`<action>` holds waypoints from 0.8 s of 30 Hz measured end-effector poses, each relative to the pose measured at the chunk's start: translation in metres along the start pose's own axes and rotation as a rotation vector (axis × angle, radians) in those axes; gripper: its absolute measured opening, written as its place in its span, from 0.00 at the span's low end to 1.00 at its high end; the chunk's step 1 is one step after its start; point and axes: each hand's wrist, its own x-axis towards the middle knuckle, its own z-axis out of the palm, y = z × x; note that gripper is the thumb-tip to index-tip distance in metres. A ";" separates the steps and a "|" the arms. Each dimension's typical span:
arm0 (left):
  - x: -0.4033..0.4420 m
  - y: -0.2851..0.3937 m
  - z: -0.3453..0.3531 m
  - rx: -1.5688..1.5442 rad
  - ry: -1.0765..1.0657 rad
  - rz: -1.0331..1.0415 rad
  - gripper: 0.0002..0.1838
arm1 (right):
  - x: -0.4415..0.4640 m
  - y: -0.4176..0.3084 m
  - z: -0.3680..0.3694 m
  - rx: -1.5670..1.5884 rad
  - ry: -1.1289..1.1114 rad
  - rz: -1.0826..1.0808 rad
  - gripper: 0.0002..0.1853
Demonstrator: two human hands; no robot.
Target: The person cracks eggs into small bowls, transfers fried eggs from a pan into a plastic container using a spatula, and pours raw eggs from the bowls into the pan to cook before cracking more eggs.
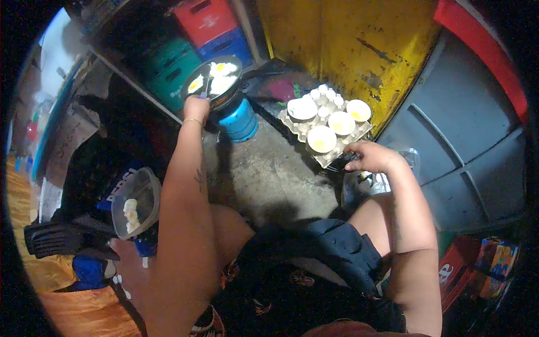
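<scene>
My left hand [196, 109] is closed around a thin utensil [205, 90] whose far end reaches into the frying pan [240, 68]; its exact kind is unclear. Several eggs [223, 84] with white edges and yellow yolks are frying there. Under the pan stands a blue gas canister stove [240, 122]. To the right, an egg tray [303, 128] carries whole eggs [325, 94] and several white bowls [321, 139], at least three with yolk inside. At the tray's near corner my right hand [373, 157] has curled fingers, beside a dark object [342, 162] I cannot identify.
On the left, a clear plastic tub [154, 194] contains cooked egg pieces, near a black slotted spatula [53, 238]. Stacked crates [206, 21] stand behind the pan. A yellow metal panel [348, 45] and a grey one [449, 135] border the right. A plastic bag [359, 188] lies below my right hand.
</scene>
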 end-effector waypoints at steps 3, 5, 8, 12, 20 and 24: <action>0.007 -0.013 0.006 0.022 0.020 0.072 0.15 | 0.003 0.005 0.001 0.001 0.000 -0.012 0.32; 0.006 -0.017 0.006 0.024 0.031 0.088 0.15 | 0.003 0.006 0.001 0.022 0.000 -0.011 0.32; 0.004 -0.022 0.010 0.007 0.109 0.129 0.15 | 0.006 0.008 0.002 0.030 -0.003 -0.027 0.32; 0.010 -0.024 0.006 0.210 0.121 0.155 0.16 | 0.006 0.005 0.000 0.001 -0.005 -0.026 0.32; -0.011 -0.016 -0.015 0.268 0.178 0.112 0.14 | 0.005 0.002 0.000 0.006 -0.022 -0.002 0.32; -0.039 -0.019 -0.036 0.266 0.179 0.172 0.14 | 0.004 0.004 0.000 0.006 -0.019 -0.010 0.31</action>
